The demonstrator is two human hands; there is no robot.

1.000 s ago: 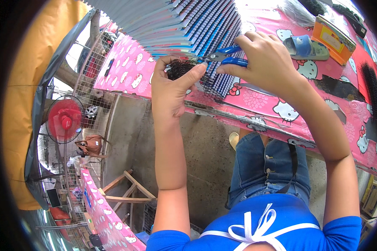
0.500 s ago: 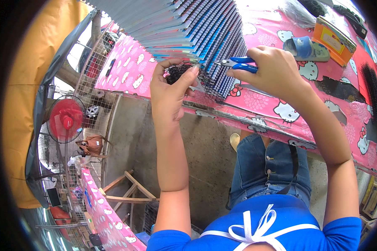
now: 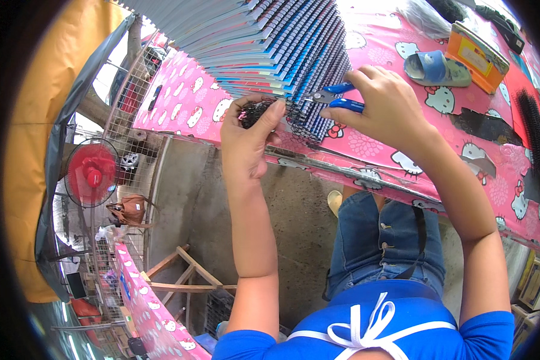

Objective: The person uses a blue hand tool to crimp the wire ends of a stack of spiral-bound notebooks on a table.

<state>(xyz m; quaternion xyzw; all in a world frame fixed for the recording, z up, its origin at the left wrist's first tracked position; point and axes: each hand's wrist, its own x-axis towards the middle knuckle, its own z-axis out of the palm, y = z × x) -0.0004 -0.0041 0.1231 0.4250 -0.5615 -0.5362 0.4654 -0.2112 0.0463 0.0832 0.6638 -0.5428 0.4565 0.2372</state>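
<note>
A tall fanned stack of spiral-bound notebooks (image 3: 270,48) lies on the pink table, its dark coil bindings facing me. My right hand (image 3: 387,108) holds blue-handled cutting pliers (image 3: 345,99); the handles are spread and the jaws point at the coil ends near the stack's front corner. Close to the same corner, my left hand (image 3: 252,132) is closed around a tangled bunch of black coil pieces (image 3: 255,113). Its thumb lies beside the notebook edges. Whether a coil sits between the plier jaws is too small to make out.
On the table's right are a blue slipper (image 3: 435,68), an orange box (image 3: 477,57) and a bundle of black coils (image 3: 533,132). The table's front edge (image 3: 354,171) runs before my legs. A red fan (image 3: 93,171) and a wooden frame (image 3: 189,270) stand left.
The plier handles have spread wider, and the right hand has shifted slightly left. My left hand has moved a little right and down, its fingers curling more around the coil bunch.
</note>
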